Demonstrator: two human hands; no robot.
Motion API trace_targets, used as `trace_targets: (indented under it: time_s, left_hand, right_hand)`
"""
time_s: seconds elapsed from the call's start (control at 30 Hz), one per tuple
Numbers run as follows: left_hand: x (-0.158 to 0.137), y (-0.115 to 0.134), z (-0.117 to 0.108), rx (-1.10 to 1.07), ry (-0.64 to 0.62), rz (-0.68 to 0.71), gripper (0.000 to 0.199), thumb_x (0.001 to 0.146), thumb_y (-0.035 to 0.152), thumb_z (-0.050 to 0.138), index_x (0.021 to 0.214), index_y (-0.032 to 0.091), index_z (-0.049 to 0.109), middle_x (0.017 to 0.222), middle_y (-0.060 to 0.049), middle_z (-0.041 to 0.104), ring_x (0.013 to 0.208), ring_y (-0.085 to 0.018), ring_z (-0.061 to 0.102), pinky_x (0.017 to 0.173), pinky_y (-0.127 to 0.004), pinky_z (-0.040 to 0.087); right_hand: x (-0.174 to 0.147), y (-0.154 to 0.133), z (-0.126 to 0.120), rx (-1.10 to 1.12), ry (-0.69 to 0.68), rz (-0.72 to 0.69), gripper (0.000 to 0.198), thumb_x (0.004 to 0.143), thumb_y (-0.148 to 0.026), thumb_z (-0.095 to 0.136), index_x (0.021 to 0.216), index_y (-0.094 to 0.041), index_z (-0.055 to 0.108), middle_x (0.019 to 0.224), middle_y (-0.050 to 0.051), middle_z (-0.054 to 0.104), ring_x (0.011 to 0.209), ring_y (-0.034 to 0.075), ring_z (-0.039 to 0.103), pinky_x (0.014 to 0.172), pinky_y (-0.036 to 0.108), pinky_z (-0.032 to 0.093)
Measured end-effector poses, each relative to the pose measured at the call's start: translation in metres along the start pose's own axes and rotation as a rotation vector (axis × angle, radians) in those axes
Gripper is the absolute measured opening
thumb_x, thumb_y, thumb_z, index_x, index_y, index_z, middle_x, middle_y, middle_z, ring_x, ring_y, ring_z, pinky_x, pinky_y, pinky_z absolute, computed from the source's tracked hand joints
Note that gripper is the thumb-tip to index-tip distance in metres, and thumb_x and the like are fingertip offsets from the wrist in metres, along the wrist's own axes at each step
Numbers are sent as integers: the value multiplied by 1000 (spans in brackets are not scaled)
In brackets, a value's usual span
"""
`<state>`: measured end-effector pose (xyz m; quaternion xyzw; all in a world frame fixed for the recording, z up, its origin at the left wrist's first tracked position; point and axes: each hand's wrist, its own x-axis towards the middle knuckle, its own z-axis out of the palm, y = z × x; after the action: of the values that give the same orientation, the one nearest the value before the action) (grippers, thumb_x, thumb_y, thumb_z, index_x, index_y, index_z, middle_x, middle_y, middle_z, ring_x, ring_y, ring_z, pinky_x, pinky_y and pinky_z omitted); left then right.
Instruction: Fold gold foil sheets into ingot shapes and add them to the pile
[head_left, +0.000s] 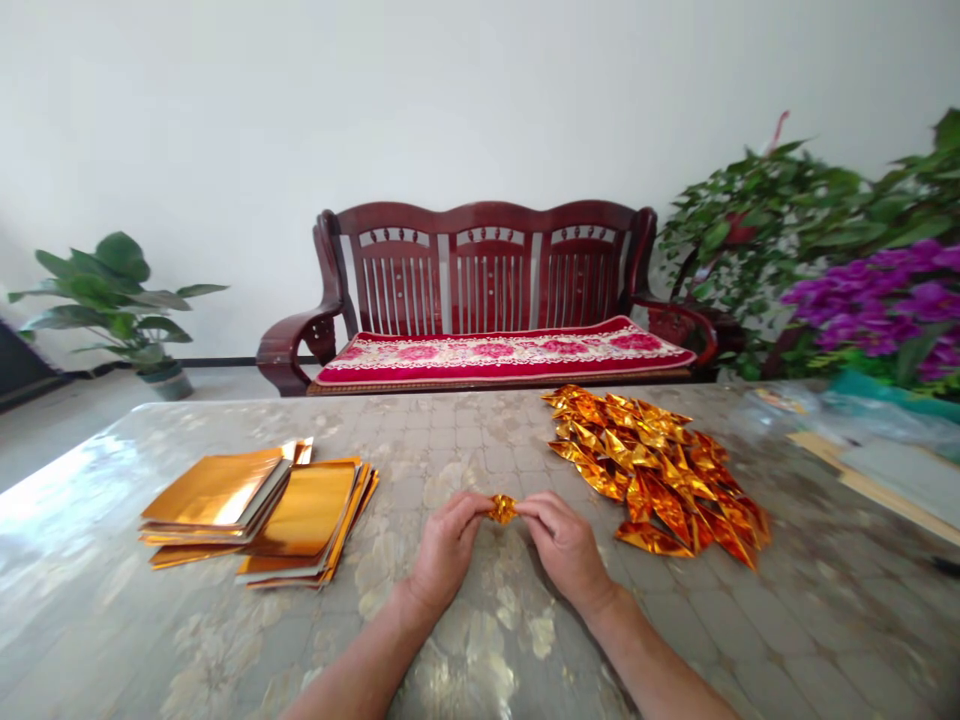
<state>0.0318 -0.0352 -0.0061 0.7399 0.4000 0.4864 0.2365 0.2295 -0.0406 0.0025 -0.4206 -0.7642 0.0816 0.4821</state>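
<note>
Between my two hands, over the middle of the table, is a small folded gold foil paper ingot (502, 509). My left hand (448, 548) pinches its left tip between thumb and fingers. The right tip is pinched the same way by my right hand (564, 548). Off to the left lie two overlapping stacks of flat gold foil paper sheets (307, 510). To the right of my right hand is a heap of folded gold foil ingots (652, 465), with pointed ends. My fingers hide both ends of the ingot I hold.
The table (465, 660) has a patterned, glossy cover. At its right side lie cardboard pieces and papers (892, 480), clear plastic wrap and purple flowers (885, 300). Behind it stands a dark red wooden bench (487, 265) with a red floral cushion (502, 350). A potted plant (120, 300) stands far left.
</note>
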Motion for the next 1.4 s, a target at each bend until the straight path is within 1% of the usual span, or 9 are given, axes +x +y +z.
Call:
trace_targets:
  time_s: [0.17,0.37,0.57,0.7,0.93,1.03,1.23,1.4]
  left_hand:
    - [-1,-2,0,29,-19,-48,22,91,15,53,97,24,72,92,-2,73,87,-16,68,81,-28,55]
    - [-1,-2,1,43,-92,-128,19,89,19,57,89,24,75,87,0,75,82,-17,69,78,-27,53]
    - [-1,3,3,18,-127,-181,16,87,19,56,84,23,72,77,2,74,71,-14,67,68,-23,52]
    - [-1,7,3,0,-150,-202,16,89,20,53,84,23,69,73,2,71,68,-14,65,64,-21,50]
    - [-4,9,2,-16,-198,-204,20,97,29,43,92,24,62,75,2,67,69,-13,65,65,-21,49]
    - [-5,11,1,-9,-203,-183,21,99,30,40,94,25,60,75,2,66,69,-13,64,65,-21,48]
    - [-11,15,1,43,-169,-108,19,98,24,40,96,26,59,76,2,65,69,-13,63,65,-20,46]
    - [-12,15,4,45,-144,-98,20,98,24,40,97,25,60,78,2,66,70,-12,63,67,-19,47]
  right_hand:
    - [2,-2,-2,-4,-16,-9,19,90,-15,55,95,-25,71,85,3,69,80,17,68,73,27,56]
    - [2,-2,-2,40,-108,20,21,89,-13,56,91,-25,72,84,2,69,79,16,67,72,26,55]
    - [1,-5,1,66,-163,70,18,88,-15,58,87,-26,73,78,0,72,73,16,69,68,25,55]
    - [0,-7,3,72,-184,82,19,88,-16,59,89,-27,74,79,-1,74,73,16,70,67,24,54]
    - [-3,-8,9,78,-183,140,21,85,-13,61,88,-28,75,81,-3,77,71,15,71,67,23,54]
    - [-3,-9,9,71,-184,140,20,85,-14,60,86,-28,75,80,-3,77,70,15,72,65,23,53]
    - [-4,-15,7,40,-145,102,24,82,-9,57,84,-26,73,77,-2,76,68,15,71,63,22,52]
    - [-4,-18,9,45,-114,77,24,84,-8,56,83,-25,72,75,-2,75,66,14,69,65,22,51]
